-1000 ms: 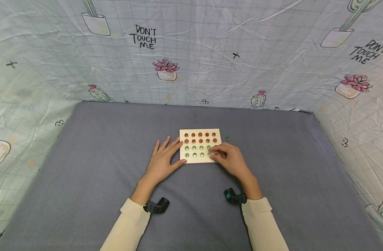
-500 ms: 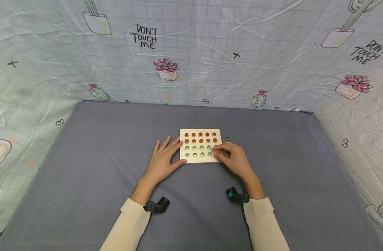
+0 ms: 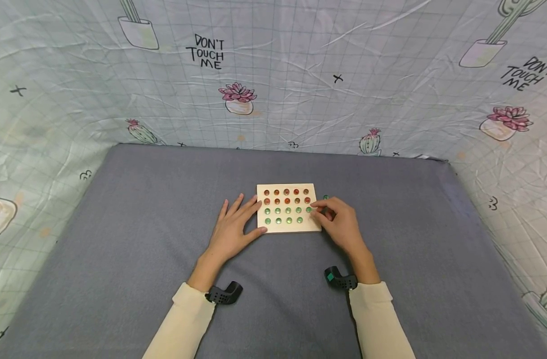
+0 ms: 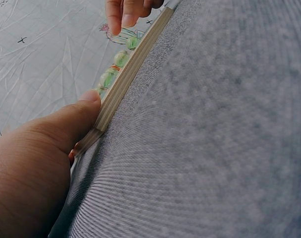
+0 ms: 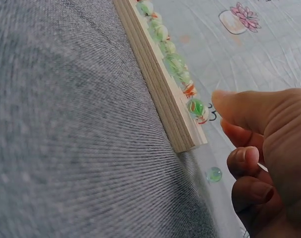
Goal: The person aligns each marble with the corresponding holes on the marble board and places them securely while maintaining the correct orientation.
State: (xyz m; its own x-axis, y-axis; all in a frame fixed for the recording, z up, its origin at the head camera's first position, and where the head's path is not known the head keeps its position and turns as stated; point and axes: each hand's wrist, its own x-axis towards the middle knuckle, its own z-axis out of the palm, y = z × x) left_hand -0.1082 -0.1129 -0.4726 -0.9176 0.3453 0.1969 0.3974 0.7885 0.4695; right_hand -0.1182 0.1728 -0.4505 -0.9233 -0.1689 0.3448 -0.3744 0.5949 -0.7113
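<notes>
A flat pale wooden board lies on the grey cloth, holding rows of marbles. Red-orange marbles fill the two far rows. Green marbles sit in the two near rows; the front row's right end has a bare spot. My left hand rests at the board's left side, fingers spread, thumb tip touching the front left corner. Over the board's right edge is my right hand, thumb and forefinger apart, with no marble visible between them; its other fingers are curled. A loose green marble lies just beyond the board.
Grey cloth covers the table around the board. A patterned sheet hangs behind it and at both sides. Black wrist-worn devices sit on both forearms.
My right hand has moved right, off the front-row green marbles to the board's right edge, uncovering the row ends and partly covering the loose marble. My left hand has stayed put.
</notes>
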